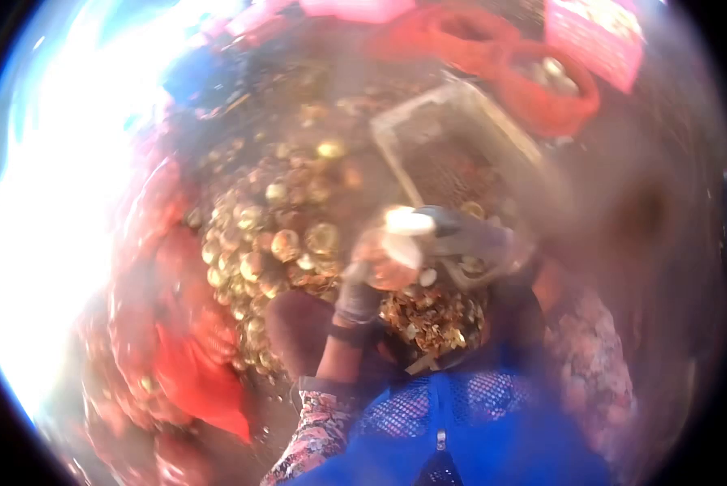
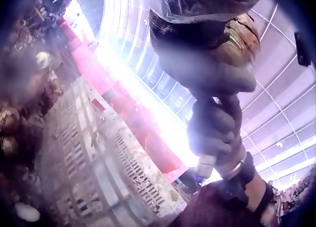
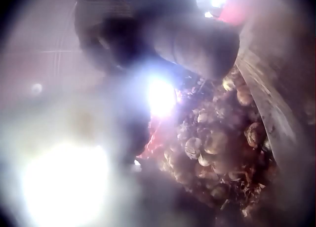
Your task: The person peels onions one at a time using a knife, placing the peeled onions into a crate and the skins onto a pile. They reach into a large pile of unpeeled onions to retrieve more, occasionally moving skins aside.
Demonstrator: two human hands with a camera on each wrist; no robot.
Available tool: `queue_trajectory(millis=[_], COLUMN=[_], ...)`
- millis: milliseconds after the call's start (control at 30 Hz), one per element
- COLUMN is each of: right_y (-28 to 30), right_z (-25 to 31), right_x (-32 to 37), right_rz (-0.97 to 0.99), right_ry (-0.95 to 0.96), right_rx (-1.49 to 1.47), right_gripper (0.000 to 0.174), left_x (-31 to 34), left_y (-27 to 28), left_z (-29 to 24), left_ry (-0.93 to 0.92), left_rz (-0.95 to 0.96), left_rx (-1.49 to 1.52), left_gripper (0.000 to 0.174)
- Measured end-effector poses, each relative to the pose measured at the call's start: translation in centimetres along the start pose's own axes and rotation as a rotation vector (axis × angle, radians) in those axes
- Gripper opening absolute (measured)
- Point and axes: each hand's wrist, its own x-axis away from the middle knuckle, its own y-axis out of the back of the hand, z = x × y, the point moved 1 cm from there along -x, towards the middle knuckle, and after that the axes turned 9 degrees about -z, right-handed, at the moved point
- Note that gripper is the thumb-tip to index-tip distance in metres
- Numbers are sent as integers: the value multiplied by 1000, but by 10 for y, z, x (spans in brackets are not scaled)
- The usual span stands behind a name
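My gloved left hand (image 1: pixel 357 296) grips a round brownish shell (image 1: pixel 386 263) over a heap of similar shells (image 1: pixel 278 235). My gloved right hand (image 1: pixel 470 236) is closed round a white-handled tool (image 1: pixel 408 222), held right against the shell. Seen from the left wrist, the left hand (image 2: pixel 197 44) holds the shell (image 2: pixel 243 39) at the top. Below it the right hand (image 2: pixel 217 128) is wrapped round the tool's pale handle (image 2: pixel 205 165). The right wrist view is badly blurred and shows a gloved finger (image 3: pixel 197 44) above the shells (image 3: pixel 217 148).
A grey slotted plastic crate (image 1: pixel 461 138) stands behind the hands, also the crate (image 2: pixel 98 153). Red mesh bags (image 1: pixel 546 93) lie at the back right, and another red bag (image 1: pixel 197 377) at the left. A blue apron (image 1: pixel 461 429) fills the bottom. Strong glare washes out the left.
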Motion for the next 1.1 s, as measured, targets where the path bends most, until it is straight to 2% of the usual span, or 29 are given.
queue_trajectory(millis=[33, 100, 133, 167, 267, 300, 333, 367, 400, 467, 500, 533, 600, 667, 700, 767, 833, 867, 933, 967, 1000, 1100], right_y=[-2, -6, -11, -17, -25, -27, -24, -23, -26, -28, -31, -32, -39, -39, -34, -18, -1, 13, 24, 30, 30, 48], right_z=[-5, -17, -21, -24, -34, -42, -51, -50, -49, -47, -46, -45, -50, -63, -70, -90, -88, -75, -80, -81, -84, -102], right_x=[0, -1, 3, 6, 5, 1, -1, 2, 5, 5, 1, -1, -8, -12, -10, -9, -2, 1, 3, 5, 6, 14], right_rz=[-8, -28, -100, -186, -416, -415, -422, -454, -452, -474, -468, -472, -518, -566, -576, -552, -507, -494, -580, -621, -786, -822], right_ry=[-56, -167, -167, -173, -18, -226, -448, -594, -605, -622, -586, -546, -365, -308, -347, -453, -585, -654, -678, -695, -663, -590], right_rx=[-23, -72, 13, 98, 83, -168, -411, -546, -551, -562, -561, -505, -321, -295, -400, -652, -551, -294, -140, -64, -280, -326], right_gripper=[51, 47, 47, 47, 42, 39, 36, 32, 27, 20, 23, 28, 43, 61, 52, 35, 26, 25, 29, 31, 31, 39], left_x=[1, -14, -17, -6, -2, -3, -3, -15, -28, -22, -14, -17, -17, -20, -20, -21, -19, -19, -15, -19, -23, -16], left_y=[-1, 26, 31, 12, -6, -9, -11, -6, -1, -25, -36, -23, -22, -16, -12, 7, 0, 0, 6, 16, 26, 6], left_z=[-2, 21, 24, 8, -2, -2, -3, 9, 22, 14, 5, 12, 15, 25, 30, 32, 22, 18, 13, 15, 16, 19], left_ry=[28, 119, 130, 85, 38, 46, 63, -82, -228, -199, -91, -130, -46, -80, -118, -58, -124, -133, -169, -105, -32, 14], left_rz=[-43, 146, 213, 223, 138, 105, -10, -2, -13, -5, 22, -37, -153, -112, -116, -179, -259, -181, -55, 37, 123, -195], left_rx=[28, -9, -48, -123, -18, 38, 101, -39, -178, -21, 171, -57, 0, 141, 159, 240, 293, 284, 234, 342, 443, 480], left_gripper=[68, 75, 78, 80, 76, 75, 73, 61, 49, 37, 32, 42, 53, 58, 61, 72, 80, 80, 79, 78, 78, 78])
